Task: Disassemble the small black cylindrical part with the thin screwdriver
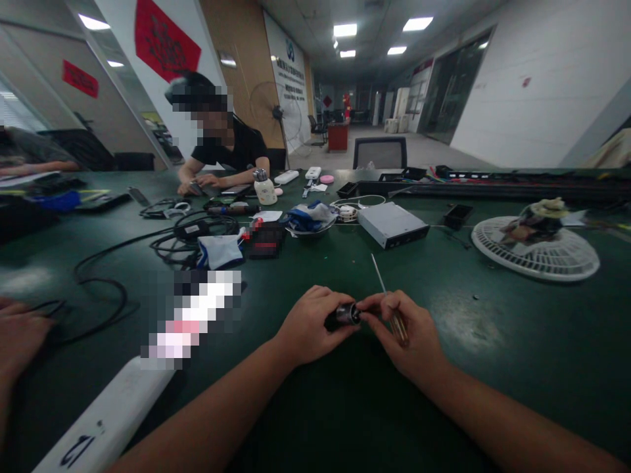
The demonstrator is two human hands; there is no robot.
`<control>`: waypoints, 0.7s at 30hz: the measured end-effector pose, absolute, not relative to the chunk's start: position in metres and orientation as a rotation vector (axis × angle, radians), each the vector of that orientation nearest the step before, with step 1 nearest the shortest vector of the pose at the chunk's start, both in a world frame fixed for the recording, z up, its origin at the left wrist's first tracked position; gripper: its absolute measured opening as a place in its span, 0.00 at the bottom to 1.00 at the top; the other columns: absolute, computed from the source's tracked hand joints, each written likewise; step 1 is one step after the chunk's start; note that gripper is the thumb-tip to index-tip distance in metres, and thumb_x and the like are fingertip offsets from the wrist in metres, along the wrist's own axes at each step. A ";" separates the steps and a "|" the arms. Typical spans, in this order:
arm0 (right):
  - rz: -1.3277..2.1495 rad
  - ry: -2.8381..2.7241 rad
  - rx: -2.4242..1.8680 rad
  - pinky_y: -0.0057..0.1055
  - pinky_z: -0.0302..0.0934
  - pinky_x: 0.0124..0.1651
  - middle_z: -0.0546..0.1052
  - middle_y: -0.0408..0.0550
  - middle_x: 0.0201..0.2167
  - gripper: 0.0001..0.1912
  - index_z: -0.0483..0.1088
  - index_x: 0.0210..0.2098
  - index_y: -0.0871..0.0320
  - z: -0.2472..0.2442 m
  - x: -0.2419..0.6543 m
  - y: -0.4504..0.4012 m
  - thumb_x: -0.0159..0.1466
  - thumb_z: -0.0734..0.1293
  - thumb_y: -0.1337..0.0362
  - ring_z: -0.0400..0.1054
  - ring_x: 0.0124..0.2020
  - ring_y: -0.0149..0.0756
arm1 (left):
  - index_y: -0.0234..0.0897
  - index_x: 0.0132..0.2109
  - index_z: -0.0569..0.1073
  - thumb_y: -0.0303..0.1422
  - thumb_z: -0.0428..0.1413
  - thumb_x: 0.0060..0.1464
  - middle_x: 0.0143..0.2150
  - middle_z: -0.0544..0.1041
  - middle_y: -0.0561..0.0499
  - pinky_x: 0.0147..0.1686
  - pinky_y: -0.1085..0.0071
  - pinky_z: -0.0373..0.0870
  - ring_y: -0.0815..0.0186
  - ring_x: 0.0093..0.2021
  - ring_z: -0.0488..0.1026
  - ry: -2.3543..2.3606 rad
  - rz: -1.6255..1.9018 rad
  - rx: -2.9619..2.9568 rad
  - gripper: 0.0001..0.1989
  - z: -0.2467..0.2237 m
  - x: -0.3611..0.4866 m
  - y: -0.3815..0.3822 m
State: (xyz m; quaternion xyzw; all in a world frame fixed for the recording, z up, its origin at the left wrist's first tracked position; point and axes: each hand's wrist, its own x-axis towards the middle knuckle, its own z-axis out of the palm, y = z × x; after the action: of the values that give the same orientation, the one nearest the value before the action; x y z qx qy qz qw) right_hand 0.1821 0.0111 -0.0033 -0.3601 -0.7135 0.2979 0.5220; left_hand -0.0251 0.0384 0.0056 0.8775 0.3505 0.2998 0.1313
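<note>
Left forearm (pixel 217 407) foremost, the left hand (pixel 306 325) should steady its gripped cylinder (pixel 347 313); the right hand (pixel 417 332), holding a screwdriver (pixel 399 328), pinches by the rim.

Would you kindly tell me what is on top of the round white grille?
The white grille bears a lumpy yellowish and brown heap, too blurred to name; the part of the grille beneath it is covered.

Left hand (pixel 313 325) gripping dark metallic cylinder (pixel 348 313), right hand (pixel 411 335) holding screwdriver (pixel 398 326), green table (pixel 315 420)
</note>
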 end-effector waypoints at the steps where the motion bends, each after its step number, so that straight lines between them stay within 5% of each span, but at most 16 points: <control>1: 0.716 -1.713 -0.860 0.36 0.69 0.45 0.79 0.47 0.38 0.14 0.57 0.31 0.53 -0.003 0.182 0.011 0.64 0.67 0.73 0.76 0.42 0.38 | 0.39 0.48 0.72 0.37 0.62 0.56 0.40 0.78 0.50 0.44 0.62 0.65 0.61 0.40 0.71 1.000 0.877 2.555 0.14 0.005 -0.025 0.038; 21: 0.509 -1.876 -1.082 0.33 0.60 0.34 0.71 0.43 0.30 0.13 0.60 0.30 0.54 -0.001 0.184 0.010 0.60 0.70 0.69 0.67 0.31 0.36 | 0.39 0.45 0.73 0.32 0.62 0.53 0.39 0.76 0.50 0.44 0.62 0.67 0.61 0.41 0.71 0.914 0.824 2.573 0.12 0.005 -0.025 0.036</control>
State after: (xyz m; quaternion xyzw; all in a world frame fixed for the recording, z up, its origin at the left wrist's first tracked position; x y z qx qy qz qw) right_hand 0.1840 0.0099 -0.0013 -0.4361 -0.7562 0.2052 0.4426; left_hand -0.0254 0.0365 0.0055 0.8927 0.3170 0.2860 0.1443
